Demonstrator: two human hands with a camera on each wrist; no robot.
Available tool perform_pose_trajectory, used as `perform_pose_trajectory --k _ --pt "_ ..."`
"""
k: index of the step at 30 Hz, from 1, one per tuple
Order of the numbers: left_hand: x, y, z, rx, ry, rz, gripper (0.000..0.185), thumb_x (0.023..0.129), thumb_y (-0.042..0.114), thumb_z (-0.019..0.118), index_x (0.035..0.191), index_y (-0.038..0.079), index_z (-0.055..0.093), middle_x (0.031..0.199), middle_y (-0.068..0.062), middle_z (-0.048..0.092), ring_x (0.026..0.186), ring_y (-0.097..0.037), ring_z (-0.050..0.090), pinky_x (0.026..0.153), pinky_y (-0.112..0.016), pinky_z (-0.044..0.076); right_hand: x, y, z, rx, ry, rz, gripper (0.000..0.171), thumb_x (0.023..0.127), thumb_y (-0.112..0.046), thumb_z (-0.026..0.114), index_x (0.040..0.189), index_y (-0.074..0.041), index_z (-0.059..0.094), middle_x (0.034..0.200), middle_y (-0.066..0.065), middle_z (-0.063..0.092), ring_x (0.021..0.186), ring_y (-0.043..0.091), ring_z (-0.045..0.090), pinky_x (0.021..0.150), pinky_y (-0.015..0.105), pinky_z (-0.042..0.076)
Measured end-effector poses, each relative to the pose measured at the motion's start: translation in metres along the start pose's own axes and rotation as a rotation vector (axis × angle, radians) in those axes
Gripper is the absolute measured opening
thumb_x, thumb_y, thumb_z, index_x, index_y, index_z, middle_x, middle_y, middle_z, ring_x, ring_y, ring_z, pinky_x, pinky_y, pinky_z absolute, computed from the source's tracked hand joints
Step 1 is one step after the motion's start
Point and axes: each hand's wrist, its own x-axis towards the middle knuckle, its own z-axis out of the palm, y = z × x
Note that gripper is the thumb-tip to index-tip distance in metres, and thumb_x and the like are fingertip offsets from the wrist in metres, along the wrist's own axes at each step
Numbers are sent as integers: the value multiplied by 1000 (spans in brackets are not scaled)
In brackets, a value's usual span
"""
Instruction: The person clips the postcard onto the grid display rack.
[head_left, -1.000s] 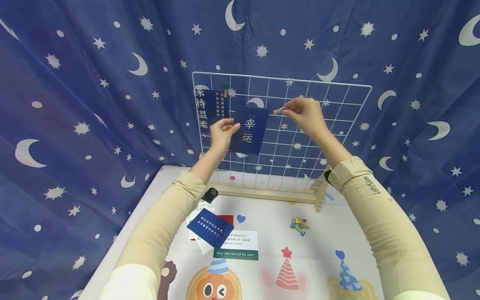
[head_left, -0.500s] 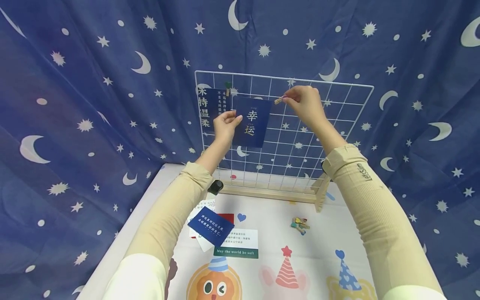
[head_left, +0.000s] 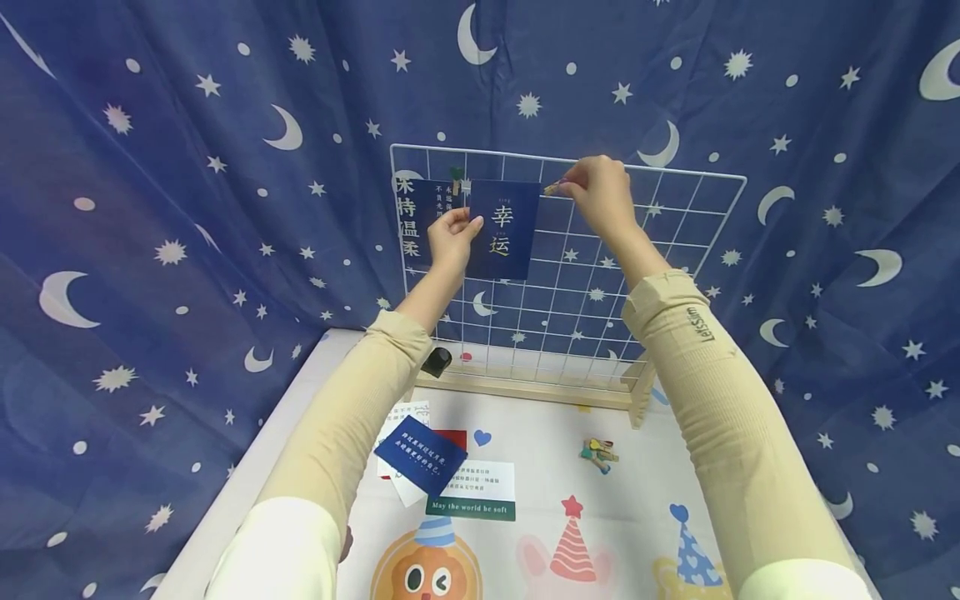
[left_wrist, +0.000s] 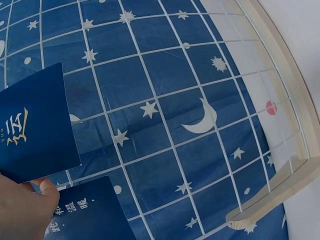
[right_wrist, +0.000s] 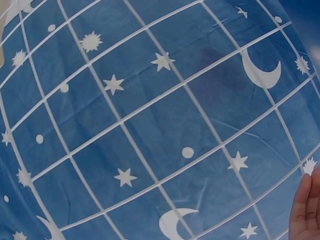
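My left hand [head_left: 452, 236] pinches the left edge of a dark blue card [head_left: 517, 232] with two large gold and white characters, held upright in front of a white wire grid [head_left: 585, 250]. In the left wrist view the same card [left_wrist: 35, 130] shows one gold character. At the card's upper right corner my right hand [head_left: 597, 190] pinches a small wooden clothespin [head_left: 552, 188]. In the right wrist view only part of the right hand [right_wrist: 307, 207] appears, at the edge. Another dark blue card [head_left: 423, 218] hangs on the grid at left, under a clothespin with a green top [head_left: 456, 179].
The grid stands in a wooden base [head_left: 525, 388] on a white patterned tablecloth [head_left: 540, 433]. Loose cards, including a blue one [head_left: 420, 456] and a white and green one [head_left: 480, 492], lie at front left. Several coloured clothespins [head_left: 599, 454] lie at right. A starry blue curtain [head_left: 225, 167] hangs behind.
Both hands have risen, bringing the card up the grid until its top is near the hanging card's height. The clothespin has moved up and left toward the card's corner.
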Motion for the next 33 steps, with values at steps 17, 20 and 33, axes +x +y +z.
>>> perform_pose_trajectory --k 17,20,33 --pt "-5 14 11 24 80 -14 29 89 6 63 116 -4 60 116 -20 64 108 -23 59 96 -29 48 4 -1 5 20 36 84 21 92 -12 59 98 6 68 97 24 69 85 33 63 80 39 51" --pt "-4 13 12 33 105 -3 29 88 6 64 115 -4 61 115 -20 65 105 -23 60 93 -29 50 5 -3 5 28 33 96 21 92 -13 59 98 6 69 97 23 69 83 31 63 78 37 51" --pt "-5 10 22 58 160 -37 26 87 7 65 112 0 63 108 -17 67 95 -19 61 89 -29 51 12 -5 9 49 -4 160 20 92 -12 61 97 4 70 91 22 70 62 7 53 62 19 45"
